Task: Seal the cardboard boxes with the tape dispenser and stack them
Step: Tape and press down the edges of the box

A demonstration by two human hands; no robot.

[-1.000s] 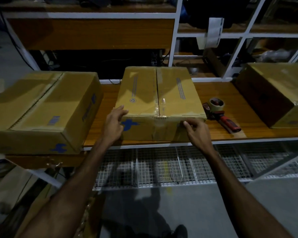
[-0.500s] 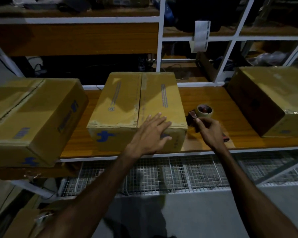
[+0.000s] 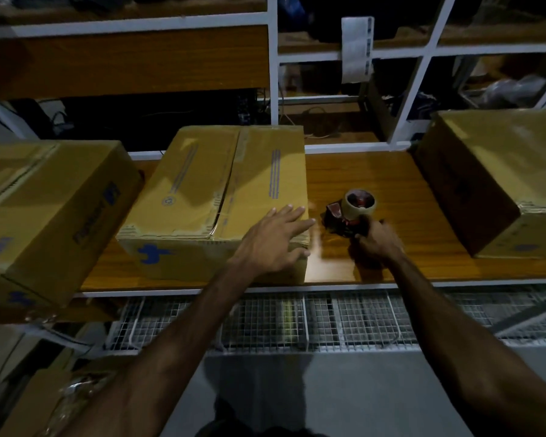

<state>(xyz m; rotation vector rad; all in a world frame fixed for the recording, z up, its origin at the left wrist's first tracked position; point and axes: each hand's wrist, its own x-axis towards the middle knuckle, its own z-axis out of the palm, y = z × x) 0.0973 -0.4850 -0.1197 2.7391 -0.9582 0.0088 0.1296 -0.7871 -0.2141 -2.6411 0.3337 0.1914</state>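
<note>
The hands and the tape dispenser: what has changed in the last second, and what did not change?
The right hand left the front edge of the middle box, moved right and now grips the tape dispenser. The left hand moved from the box's front left corner to its front right corner, where it rests with fingers spread. All three boxes, including the left box and the right box, kept their places on the workbench.

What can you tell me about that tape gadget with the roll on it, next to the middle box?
The tape dispenser, dark with red parts, carries a tan roll of tape that stands upright at its far end. It sits on the wooden shelf, just right of the middle cardboard box and apart from it. The right hand grips its near end, hiding the handle. Motion blur hides finer detail, and whether it is lifted off the wood is unclear.
</note>
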